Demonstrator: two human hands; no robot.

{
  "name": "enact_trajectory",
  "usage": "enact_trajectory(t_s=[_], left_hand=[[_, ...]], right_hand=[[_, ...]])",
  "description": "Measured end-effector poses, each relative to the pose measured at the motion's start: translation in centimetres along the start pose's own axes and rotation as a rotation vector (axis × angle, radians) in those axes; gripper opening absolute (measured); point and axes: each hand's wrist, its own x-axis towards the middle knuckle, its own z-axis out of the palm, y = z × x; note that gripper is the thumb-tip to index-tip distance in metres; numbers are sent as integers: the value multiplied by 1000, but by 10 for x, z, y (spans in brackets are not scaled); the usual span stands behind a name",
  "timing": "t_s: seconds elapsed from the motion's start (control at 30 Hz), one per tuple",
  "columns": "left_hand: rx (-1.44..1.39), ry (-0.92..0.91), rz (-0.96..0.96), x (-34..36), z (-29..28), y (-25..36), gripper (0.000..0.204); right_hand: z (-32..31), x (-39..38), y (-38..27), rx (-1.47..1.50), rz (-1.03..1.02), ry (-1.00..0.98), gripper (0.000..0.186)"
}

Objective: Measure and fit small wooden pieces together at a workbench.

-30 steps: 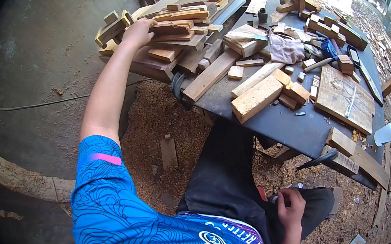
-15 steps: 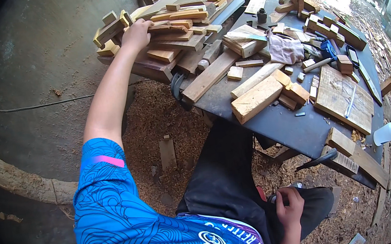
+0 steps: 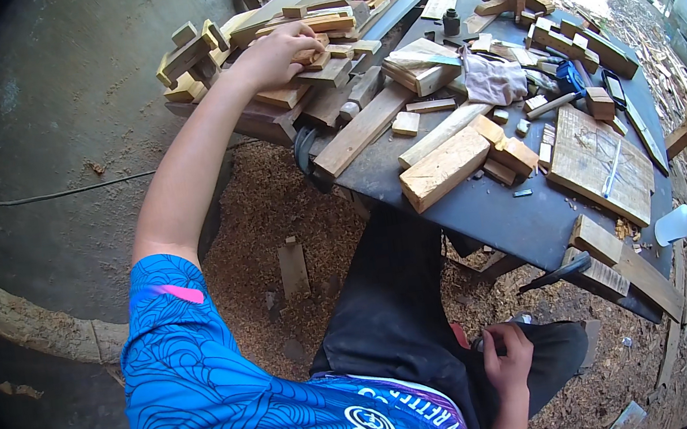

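My left hand (image 3: 283,53) reaches into the stack of wooden boards (image 3: 314,26) at the table's back left, its fingers curled over a small reddish-brown piece of wood (image 3: 315,60) that they partly hide. Low in the view, my right hand (image 3: 508,359) is by my dark-trousered right leg, fingers loosely bent; whether they hold anything is hidden. To the left of the stack sits a jointed wooden piece (image 3: 184,57), and to its right lie a long plank (image 3: 351,140) and a squarish wooden block (image 3: 419,65).
The dark tabletop (image 3: 502,228) carries several offcuts, a thick block (image 3: 442,171), a cloth (image 3: 490,78), a blue tool (image 3: 569,79), a board (image 3: 593,168) and a white squeeze bottle (image 3: 676,224) at its right edge. A clamp (image 3: 551,278) is on the near edge. Shavings cover the floor (image 3: 247,210).
My left hand has shifted to the right along the stack, from its left part onto a piece further in. My right hand has barely moved.
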Motion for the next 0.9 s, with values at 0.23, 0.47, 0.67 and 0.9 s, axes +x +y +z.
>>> enact_trajectory(t_s=[0.23, 0.47, 0.67, 0.9], left_hand=[[92, -4, -33, 2, -6, 17, 54], [-48, -50, -11, 3, -14, 29, 42], [-125, -43, -16, 6, -10, 31, 50], [156, 16, 68, 34, -6, 54, 36]], right_hand=[[-1, -5, 0, -6, 0, -1, 7], [-1, -4, 0, -7, 6, 9, 8], [-3, -2, -2, 6, 19, -5, 8], [-3, -4, 3, -18, 14, -2, 9]])
